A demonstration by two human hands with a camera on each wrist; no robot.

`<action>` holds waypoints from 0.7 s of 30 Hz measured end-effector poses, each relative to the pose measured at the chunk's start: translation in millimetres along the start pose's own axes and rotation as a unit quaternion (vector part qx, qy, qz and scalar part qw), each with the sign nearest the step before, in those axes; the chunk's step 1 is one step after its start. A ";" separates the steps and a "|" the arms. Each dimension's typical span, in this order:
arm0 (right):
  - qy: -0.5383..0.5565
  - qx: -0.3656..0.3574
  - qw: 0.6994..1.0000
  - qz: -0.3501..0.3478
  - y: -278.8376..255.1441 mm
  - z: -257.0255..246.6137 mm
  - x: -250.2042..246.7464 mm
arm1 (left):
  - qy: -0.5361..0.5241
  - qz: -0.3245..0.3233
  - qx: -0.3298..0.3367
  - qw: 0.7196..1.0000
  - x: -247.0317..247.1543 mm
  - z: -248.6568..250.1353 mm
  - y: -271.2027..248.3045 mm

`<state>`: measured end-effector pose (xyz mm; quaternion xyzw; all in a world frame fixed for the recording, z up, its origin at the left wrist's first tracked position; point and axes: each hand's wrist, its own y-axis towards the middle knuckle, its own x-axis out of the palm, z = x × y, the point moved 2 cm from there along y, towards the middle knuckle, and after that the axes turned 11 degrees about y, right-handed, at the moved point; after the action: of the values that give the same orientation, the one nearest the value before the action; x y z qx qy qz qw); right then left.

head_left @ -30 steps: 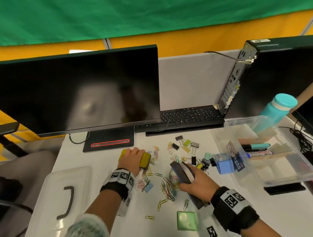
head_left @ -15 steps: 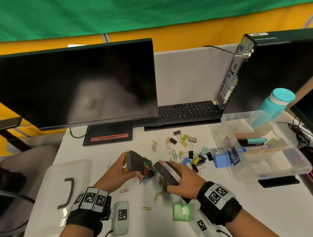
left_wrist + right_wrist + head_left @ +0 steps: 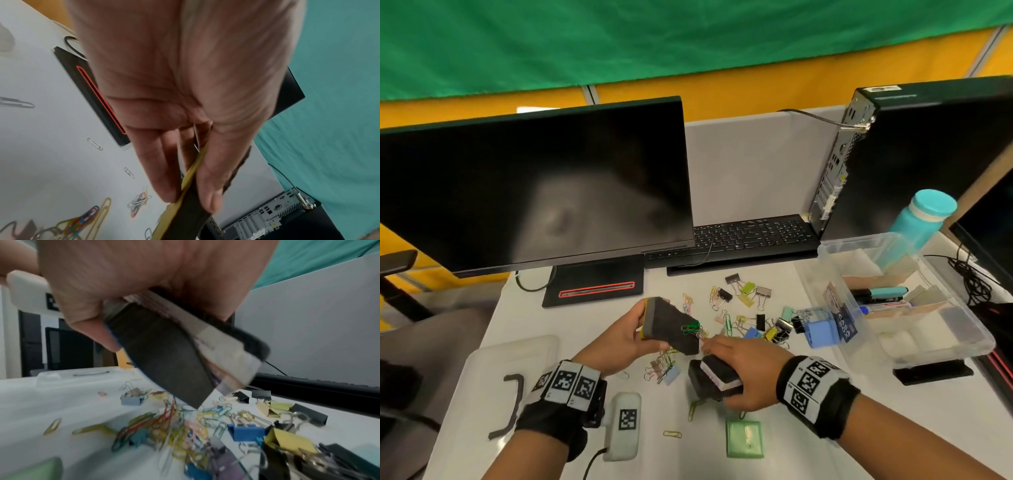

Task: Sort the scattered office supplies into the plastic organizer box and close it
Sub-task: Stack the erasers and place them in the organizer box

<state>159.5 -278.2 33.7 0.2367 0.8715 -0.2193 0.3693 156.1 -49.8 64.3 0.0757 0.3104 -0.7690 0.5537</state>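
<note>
White desk under a green and yellow backdrop, and both hands are busy above the clutter. Left hand has its thumb and fingers clamped on the edges of a yellow-backed eraser, held up off the desk with the dark felt face turned toward the camera — a knot of green and coloured paper clips is stuck to that face. Right hand is wrapped around a second eraser, dark with a pale striped side, fingers curled under it and the index finger stretched forward to the lower corner of the yellow one. Whether the fingertip actually touches the stuck clips is hard to tell.

Beneath the hands lies the scatter — loose paper clips in many colours, binder clips in black, yellow, blue and green, spread toward the keyboard. A green sticky-note pad sits nearest the person.

To the right, the plastic organizer box stands open, with markers and a blue block in or against it. Its clear lid lies apart on the far left, below the monitor.
</note>
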 end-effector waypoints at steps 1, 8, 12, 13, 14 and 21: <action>0.008 -0.002 1.000 0.011 0.5 0.5 -1.7 | 0.003 -0.003 0.001 1.000 1.0 -1.0 0.2; -0.015 -0.018 1.000 0.020 12.0 -8.9 -2.2 | -0.016 -0.007 0.004 1.000 5.2 -0.4 3.5; -0.009 0.016 1.000 -0.010 6.5 10.2 3.5 | -0.017 0.017 -0.003 1.000 -0.4 -4.3 1.3; -0.004 0.022 1.000 -0.004 5.9 12.0 0.7 | -0.005 0.016 -0.002 1.000 0.9 -5.5 1.5; -0.004 0.022 1.000 0.009 6.5 11.4 -3.2 | 0.004 0.015 -0.003 1.000 3.2 -6.3 2.3; 0.033 0.063 0.997 0.006 11.5 1.3 0.0 | -0.078 0.054 0.005 0.995 5.2 -0.2 6.2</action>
<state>166.8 -269.8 30.5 0.2714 0.8665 -0.2635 0.3257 159.7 -55.1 59.2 0.0349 0.2576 -0.7433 0.6164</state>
